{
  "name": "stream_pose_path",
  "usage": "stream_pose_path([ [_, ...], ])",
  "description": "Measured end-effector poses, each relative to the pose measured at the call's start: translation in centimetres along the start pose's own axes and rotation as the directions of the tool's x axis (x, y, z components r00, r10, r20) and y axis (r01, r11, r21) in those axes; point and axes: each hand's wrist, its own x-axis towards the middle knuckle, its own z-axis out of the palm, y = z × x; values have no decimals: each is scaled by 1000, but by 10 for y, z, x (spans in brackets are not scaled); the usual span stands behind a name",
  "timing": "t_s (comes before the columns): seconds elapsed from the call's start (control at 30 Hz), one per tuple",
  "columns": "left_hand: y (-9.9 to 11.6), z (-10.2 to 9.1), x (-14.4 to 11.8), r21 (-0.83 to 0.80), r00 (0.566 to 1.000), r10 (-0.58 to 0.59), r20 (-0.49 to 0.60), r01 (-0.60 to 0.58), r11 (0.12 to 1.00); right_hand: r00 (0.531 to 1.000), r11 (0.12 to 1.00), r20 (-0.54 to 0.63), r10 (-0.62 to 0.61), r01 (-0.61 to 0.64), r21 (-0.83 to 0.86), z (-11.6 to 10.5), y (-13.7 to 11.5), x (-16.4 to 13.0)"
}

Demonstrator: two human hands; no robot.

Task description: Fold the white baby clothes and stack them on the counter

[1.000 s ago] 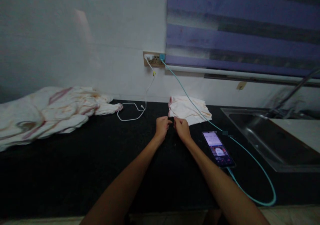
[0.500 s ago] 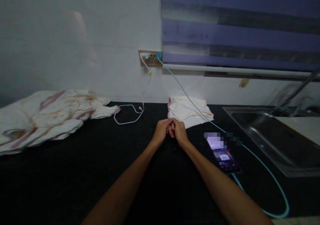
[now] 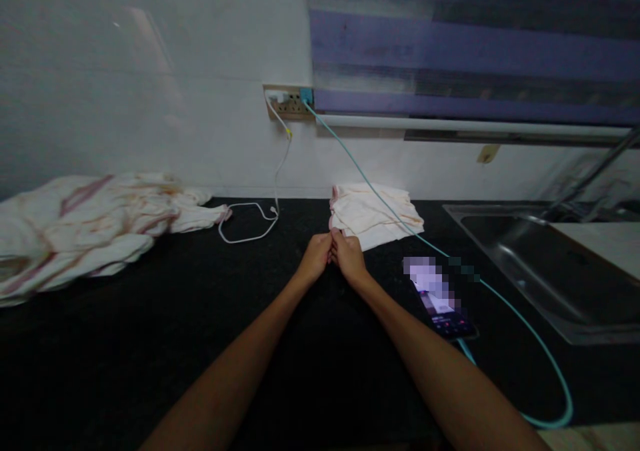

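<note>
My left hand (image 3: 315, 259) and my right hand (image 3: 349, 259) rest together on the black counter (image 3: 150, 344), knuckles touching and fingers curled shut. Their fingertips meet right at the near left corner of a folded cream cloth (image 3: 373, 214). Nothing shows inside either hand, though the dim light hides the fingertips. A lit phone (image 3: 440, 297) lies just right of my right wrist, plugged into a teal cable (image 3: 545, 357).
A heap of white cloths with red stripes (image 3: 80, 227) fills the counter's left end. A white charger cable (image 3: 250, 221) hangs from the wall socket (image 3: 285, 103). A steel sink (image 3: 545, 271) with a tap sits at the right. A purple blind (image 3: 470, 51) hangs above.
My hands, slightly apart a second ago, have come together and now touch at the cloth's corner. The view has shifted a little to the right and down.
</note>
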Motion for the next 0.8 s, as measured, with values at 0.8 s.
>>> stream_pose_path([
  [0.8, 17, -31, -7, 675, 981, 141, -136, -12, 737, 993, 978, 66, -96, 107, -181, -1, 10, 0],
])
